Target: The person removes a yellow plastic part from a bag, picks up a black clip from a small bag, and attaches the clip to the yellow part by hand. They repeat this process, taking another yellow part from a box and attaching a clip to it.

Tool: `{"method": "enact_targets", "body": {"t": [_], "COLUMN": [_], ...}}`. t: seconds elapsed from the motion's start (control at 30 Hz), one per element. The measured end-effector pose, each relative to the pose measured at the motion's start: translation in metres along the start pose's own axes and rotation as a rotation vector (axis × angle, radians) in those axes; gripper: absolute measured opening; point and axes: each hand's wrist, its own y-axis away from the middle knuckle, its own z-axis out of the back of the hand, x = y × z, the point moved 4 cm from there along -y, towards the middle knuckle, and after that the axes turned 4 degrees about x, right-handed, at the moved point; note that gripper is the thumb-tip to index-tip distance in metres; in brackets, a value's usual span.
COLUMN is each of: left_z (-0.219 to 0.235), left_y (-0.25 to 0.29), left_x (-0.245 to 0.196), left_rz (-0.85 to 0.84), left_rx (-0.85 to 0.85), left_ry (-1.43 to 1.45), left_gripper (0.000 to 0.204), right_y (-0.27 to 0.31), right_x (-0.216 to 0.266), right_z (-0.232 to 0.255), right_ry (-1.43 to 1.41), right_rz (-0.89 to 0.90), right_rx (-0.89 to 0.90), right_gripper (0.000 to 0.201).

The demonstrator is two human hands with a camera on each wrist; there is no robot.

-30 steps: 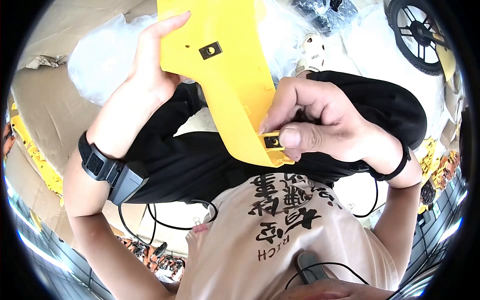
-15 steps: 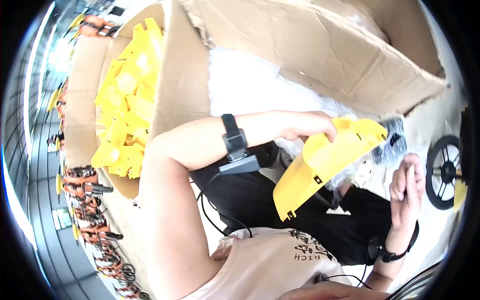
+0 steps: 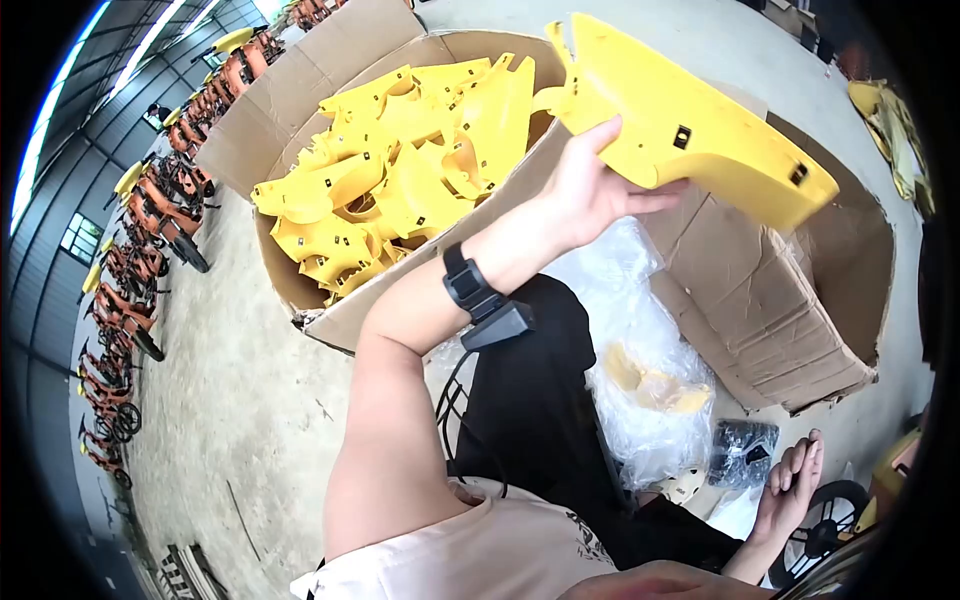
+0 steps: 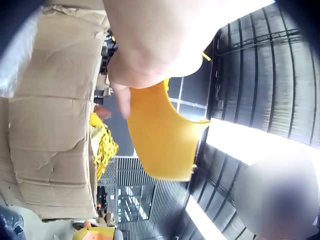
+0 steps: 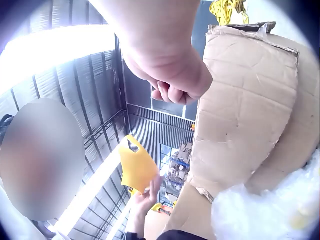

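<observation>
My left hand point(image 3: 590, 190) grips a yellow plastic panel point(image 3: 735, 150) by its edge, thumb on the near face. Small dark clips point(image 3: 682, 137) sit on the panel. It is raised beside a large carton point(image 3: 430, 255) heaped with similar yellow panels point(image 3: 400, 150). In the left wrist view, the panel point(image 4: 160, 140) hangs below the hand. My right hand point(image 3: 790, 490) is low at the right, well apart from the panel, fingers loosely curled with nothing visible in them. The right wrist view shows that hand point(image 5: 175, 80) from behind, its palm hidden.
Another cardboard box point(image 3: 750, 290) stands open at the right. Clear plastic bags point(image 3: 650, 400) with a yellow part inside lie before my legs. A black spoked wheel point(image 3: 825, 530) lies at lower right. Orange bikes point(image 3: 165, 205) line the left wall, beyond the concrete floor point(image 3: 240, 380).
My right hand has let go of the panel and dropped away to the right. The left hand has carried the panel up and forward from my lap, while the head view has swung left.
</observation>
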Motion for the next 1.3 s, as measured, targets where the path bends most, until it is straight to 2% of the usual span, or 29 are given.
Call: {"method": "enact_targets", "body": {"t": [0.07,0.1,0.17,0.23,0.3,0.37,0.43,0.47,0.53,0.57,0.63,0.7,0.77,0.83,0.87,0.93,0.97,1.07,1.13,1.17,1.23,1.3], "left_z": [0.035,0.047,0.074,0.103,0.144,0.207,0.232,0.235,0.233,0.227,0.177,0.101,0.024,-0.036,-0.059,-0.094,-0.105,-0.119,-0.116,-0.122,-0.141,-0.171], "left_y": [0.011,0.016,0.028,0.034,0.027,0.0,-0.017,-0.018,-0.017,-0.027,-0.042,-0.042,-0.032,-0.021,-0.015,0.0,0.007,0.007,-0.002,0.001,0.014,0.025], "left_x": [-0.007,-0.01,-0.026,-0.053,-0.093,-0.153,-0.212,-0.224,-0.231,-0.222,-0.18,-0.117,-0.049,0.015,0.045,0.095,0.116,0.16,0.181,0.187,0.179,0.168], "left_rz": [-0.117,-0.121,-0.307,-0.418,-0.531,-0.596,-0.624,-0.616,-0.493,-0.481,-0.383,-0.249,-0.073,0.048,0.134,0.261,0.304,0.378,0.428,0.452,0.192,-0.062], "left_rx": [-0.078,-0.071,-0.215,-0.315,-0.372,-0.363,-0.435,-0.429,-0.942,-0.93,-0.697,-0.347,-0.059,0.156,0.252,0.438,0.498,0.657,0.579,0.608,0.69,1.079], "left_ry": [0.028,0.03,0.138,0.174,0.193,0.239,0.096,0.099,0.231,0.224,-0.321,-0.499,-0.652,-0.758,-0.781,-0.832,-0.823,-0.872,-0.833,-0.828,-0.909,-0.924], "left_gripper": [0.055,0.055,0.052,0.05,0.049,0.053,0.053,0.053,0.054,0.054,0.055,0.053,0.047,0.039,0.037,0.032,0.03,0.029,0.024,0.024,0.022,0.017], "right_y": [-0.001,-0.003,-0.005,-0.004,-0.003,-0.005,-0.004,-0.004,-0.002,0.0,0.002,0.003,0.003,0.004,0.003,0.005,0.005,0.005,0.003,0.002,-0.003,-0.008], "right_x": [-0.004,-0.006,-0.01,-0.013,-0.014,-0.018,-0.02,-0.024,-0.031,-0.035,-0.041,-0.046,-0.046,-0.042,-0.041,-0.04,-0.04,-0.039,-0.037,-0.035,-0.029,-0.048], "right_z": [0.002,0.006,0.007,0.007,0.001,0.008,-0.005,-0.007,-0.013,-0.017,-0.019,-0.018,-0.029,-0.042,-0.044,-0.052,-0.055,-0.055,-0.048,-0.039,-0.022,0.014], "right_ry": [0.019,0.024,0.025,0.029,0.03,0.026,0.014,-0.001,0.031,0.04,-0.018,-0.136,-0.211,-0.263,-0.326,-0.406,-0.462,-0.52,-0.54,-0.575,-0.492,-0.385], "right_rz": [-0.015,-0.028,-0.031,-0.053,-0.075,-0.105,-0.129,-0.135,-0.177,-0.213,-0.315,-0.409,-0.485,-0.508,-0.526,-0.542,-0.535,-0.449,-0.393,-0.36,-0.31,-0.335], "right_rx": [0.023,0.039,0.038,-0.027,-0.052,-0.072,-0.066,-0.056,-0.042,-0.05,-0.033,-0.055,-0.222,-0.159,-0.096,-0.095,-0.068,-0.191,-0.264,-0.315,-0.357,-0.286], "right_gripper": [0.027,0.029,0.03,0.03,0.024,0.025,0.022,0.02,0.019,0.019,0.022,0.027,0.034,0.044,0.049,0.053,0.051,0.042,0.038,0.036,0.034,0.033]}}
